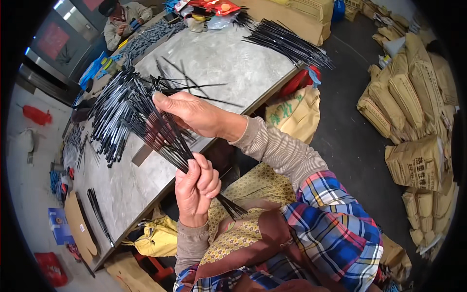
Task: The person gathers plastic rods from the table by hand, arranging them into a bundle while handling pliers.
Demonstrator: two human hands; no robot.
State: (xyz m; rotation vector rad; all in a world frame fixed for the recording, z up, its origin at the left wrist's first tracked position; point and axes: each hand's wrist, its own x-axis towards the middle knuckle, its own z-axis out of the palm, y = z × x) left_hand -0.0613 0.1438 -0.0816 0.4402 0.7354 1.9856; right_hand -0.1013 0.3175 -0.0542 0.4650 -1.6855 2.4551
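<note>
A bundle of thin black strips (168, 143) that look like cable ties slants between my hands over the table's near edge. My left hand (197, 187) is closed round its lower part, and the tail ends (232, 208) stick out below, near my lap. Higher up, my right hand (194, 114) lies against the fanned-out upper part, its thumb in front and its fingers mostly hidden behind the strips. Just beyond, a large heap of black strips (114, 117) lies on the table, with several loose ones pointing right.
The grey table (214, 58) carries another black bundle (292, 44) at its far right corner and a small one (99, 214) near left. Another person (124, 24) sits at the far left by grey parts (151, 41). Paper sacks (406, 82) are stacked on the right.
</note>
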